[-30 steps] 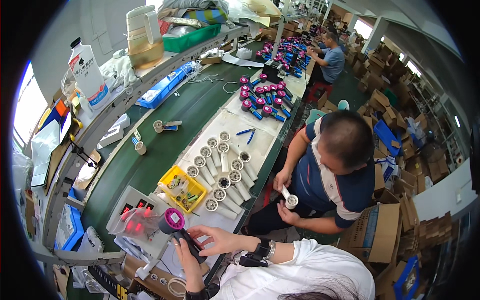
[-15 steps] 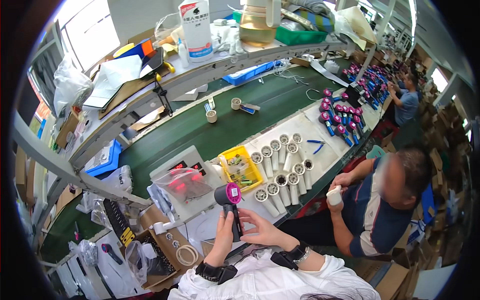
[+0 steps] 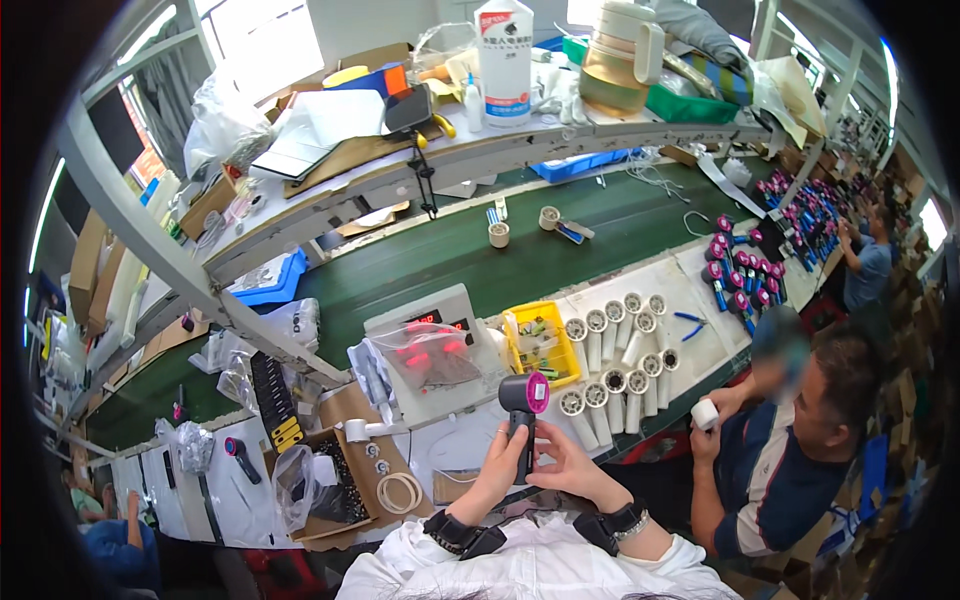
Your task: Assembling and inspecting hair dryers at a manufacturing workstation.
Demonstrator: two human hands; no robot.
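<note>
A dark hair-dryer-shaped device (image 3: pixel 519 393) with a round magenta end stands upright in front of me, its handle down. My left hand (image 3: pixel 497 463) is closed around the handle from the left, thumb along it. From the right, my right hand (image 3: pixel 573 468) has curved fingers and thumb against the same handle; its inner fingertips are partly hidden. Beyond the device is a yellow tray (image 3: pixel 515 358) of small parts. Several white hair-dryer-shaped bodies (image 3: pixel 597 408) lie in rows to the right of the tray.
A grey box with red digits (image 3: pixel 445 385) stands left of the tray. Blue-handled pliers (image 3: pixel 689 325) lie right of the white bodies. A cardboard box (image 3: pixel 340 490) of small dark parts is at left. Beyond runs a green conveyor (image 3: pixel 400 270). A co-worker (image 3: pixel 770 450) sits at right.
The whole view has shifted, so the bench appears farther right and lower. Both my hands still hold the device, its magenta end now turned more to the right. The co-worker's hands have shifted slightly.
</note>
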